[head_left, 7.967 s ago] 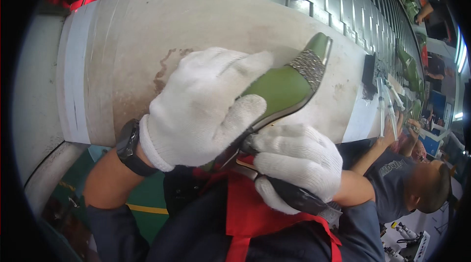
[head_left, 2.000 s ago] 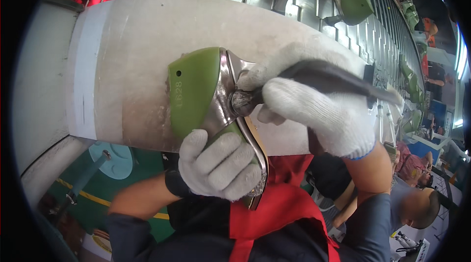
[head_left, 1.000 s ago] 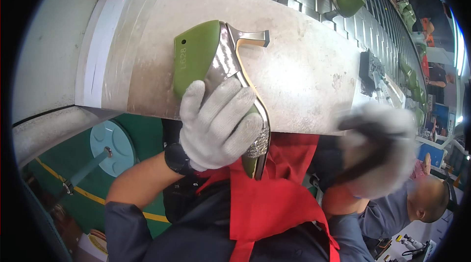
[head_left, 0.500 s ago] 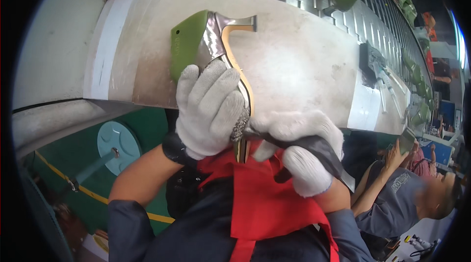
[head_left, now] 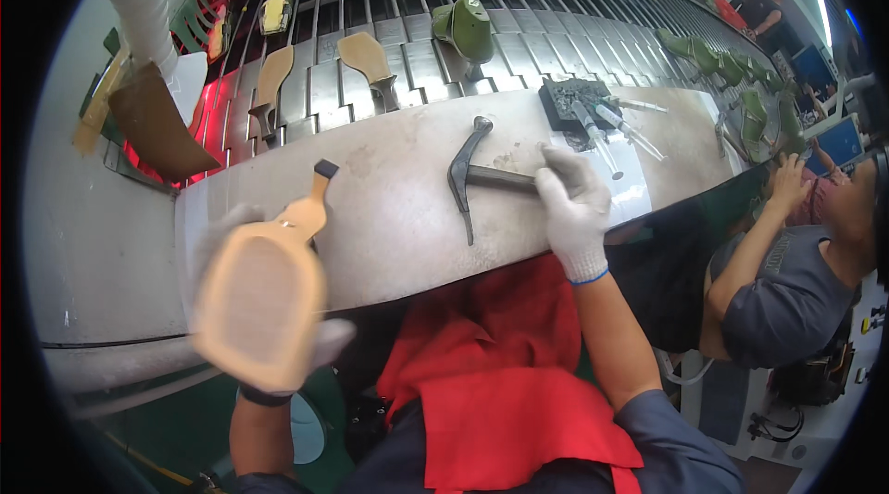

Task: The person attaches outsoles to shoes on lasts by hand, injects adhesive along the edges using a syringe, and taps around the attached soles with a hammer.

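Note:
My left hand [head_left: 331,343], in a pale knitted glove, is closed round a high-heeled shoe [head_left: 262,301] at the left. The shoe's broad tan sole faces up, blurred by motion, and its dark-tipped heel [head_left: 324,170] points away over the bench. Most of that hand is hidden behind the sole. My right hand [head_left: 576,212], gloved too, is over the bench at the grip end of a hammer [head_left: 500,178]. Its thumb and fingers are apart, and the hammer lies flat with its dark curved head to the left.
The pale workbench [head_left: 398,239] curves across in front of me. Behind it runs a slatted metal conveyor [head_left: 417,59] with tan soles [head_left: 368,57] and a green shoe last [head_left: 465,29]. Syringes [head_left: 607,128] lie by a dark block [head_left: 565,100]. A co-worker [head_left: 778,281] is at the right.
The shoe has swung left in my left hand and turned sole up. My right hand has left it and moved out over the bench; the hammer it held now lies there.

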